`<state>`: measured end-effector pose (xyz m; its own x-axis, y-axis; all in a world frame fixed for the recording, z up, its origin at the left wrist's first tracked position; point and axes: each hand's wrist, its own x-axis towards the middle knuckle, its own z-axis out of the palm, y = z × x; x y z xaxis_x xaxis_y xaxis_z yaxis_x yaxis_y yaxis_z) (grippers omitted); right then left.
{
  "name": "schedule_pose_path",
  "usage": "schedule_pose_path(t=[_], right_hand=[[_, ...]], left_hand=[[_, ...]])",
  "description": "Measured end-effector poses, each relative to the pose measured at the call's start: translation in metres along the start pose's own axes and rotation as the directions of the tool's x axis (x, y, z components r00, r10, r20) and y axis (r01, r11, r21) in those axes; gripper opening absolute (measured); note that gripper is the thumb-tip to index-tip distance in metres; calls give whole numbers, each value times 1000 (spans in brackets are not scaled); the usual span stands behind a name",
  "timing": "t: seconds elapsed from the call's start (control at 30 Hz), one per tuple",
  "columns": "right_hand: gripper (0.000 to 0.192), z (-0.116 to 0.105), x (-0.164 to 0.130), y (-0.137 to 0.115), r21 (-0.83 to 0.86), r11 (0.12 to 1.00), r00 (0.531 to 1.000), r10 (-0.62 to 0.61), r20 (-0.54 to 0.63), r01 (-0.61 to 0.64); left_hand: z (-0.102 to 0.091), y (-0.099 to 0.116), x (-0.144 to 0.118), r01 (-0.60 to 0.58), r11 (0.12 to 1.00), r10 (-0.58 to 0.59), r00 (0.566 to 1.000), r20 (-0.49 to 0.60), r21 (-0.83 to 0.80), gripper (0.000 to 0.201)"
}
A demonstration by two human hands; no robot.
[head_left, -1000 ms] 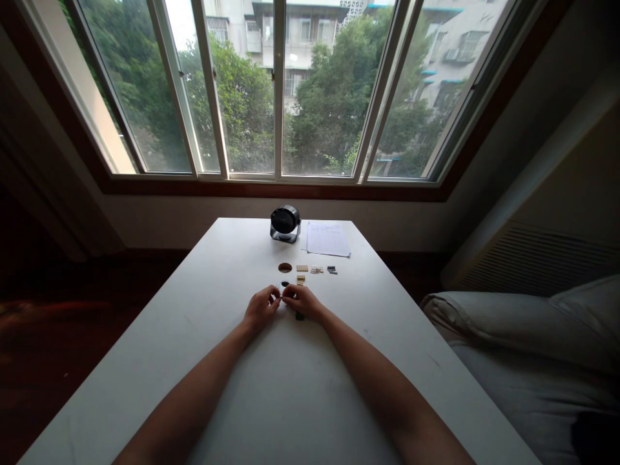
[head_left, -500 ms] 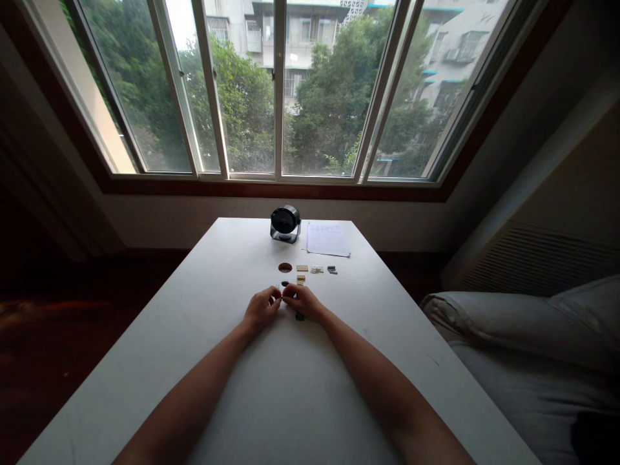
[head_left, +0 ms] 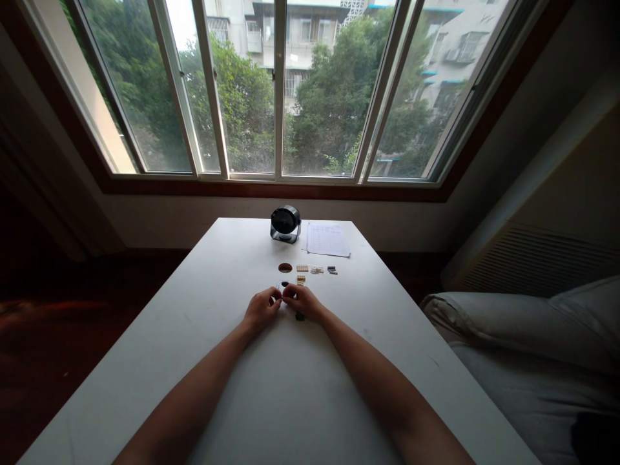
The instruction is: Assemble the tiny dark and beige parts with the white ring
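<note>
My left hand and my right hand meet fingertip to fingertip over the white table. Both are closed in a pinch, and whatever lies between the fingers is too small to name. Just beyond the fingertips sits a small round dark thing with a pale, clear-looking rim, partly covered by my hands. A small dark item lies under my right wrist. Close behind my right hand are small tan pieces.
Farther back stand a row of tan pieces, whitish pieces and dark pieces. A brown round spot is left of them. Behind are a black round device on a stand and a paper sheet. A grey sofa flanks the table.
</note>
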<state>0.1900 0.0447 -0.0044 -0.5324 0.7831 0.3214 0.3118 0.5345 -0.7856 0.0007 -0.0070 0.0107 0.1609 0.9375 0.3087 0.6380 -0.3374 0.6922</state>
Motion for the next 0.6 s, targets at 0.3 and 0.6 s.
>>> schedule_pose_path(t=[0.3, 0.6], right_hand=[[17, 0, 0, 0, 16, 1000, 1000, -4, 4, 4], [23, -2, -1, -3, 3, 1000, 1000, 28, 11, -28]], left_hand=[[1, -2, 0, -6, 1000, 6, 1000, -1, 3, 12], [2, -2, 0, -18, 1000, 18, 999, -32, 6, 11]])
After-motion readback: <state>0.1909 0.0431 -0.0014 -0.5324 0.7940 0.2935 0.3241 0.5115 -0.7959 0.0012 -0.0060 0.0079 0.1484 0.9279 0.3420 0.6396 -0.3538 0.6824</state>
